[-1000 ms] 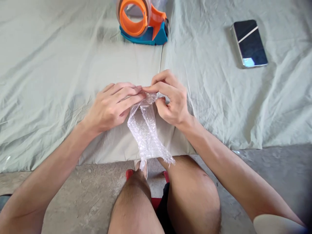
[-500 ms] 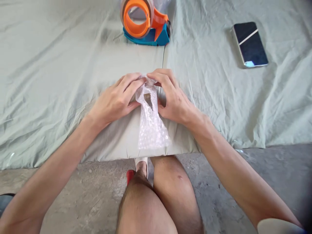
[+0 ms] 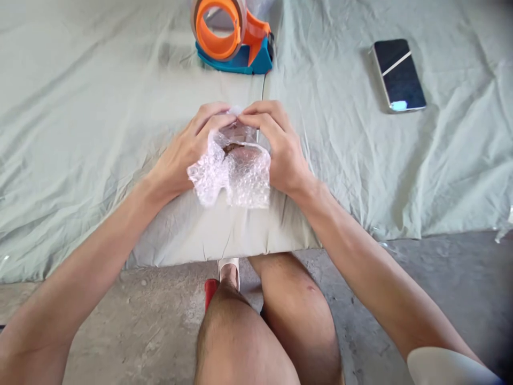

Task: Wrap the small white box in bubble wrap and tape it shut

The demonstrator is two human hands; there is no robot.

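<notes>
Tape dispenser beyond both hands — phone far right.

No readable text, label, brand, number or sign anywhere. Nothing legible on the orange-and-blue plastic tape dispenser, on the dark reflective screen of the flat rectangular smartphone, or on the crumpled clear bubble wrap.

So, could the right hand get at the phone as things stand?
Probably yes: the phone lies on the cloth beyond the right hand, with nothing lying between them. But that hand, like the left hand, is gripping the bubble wrap, so it would have to let go first.
</notes>
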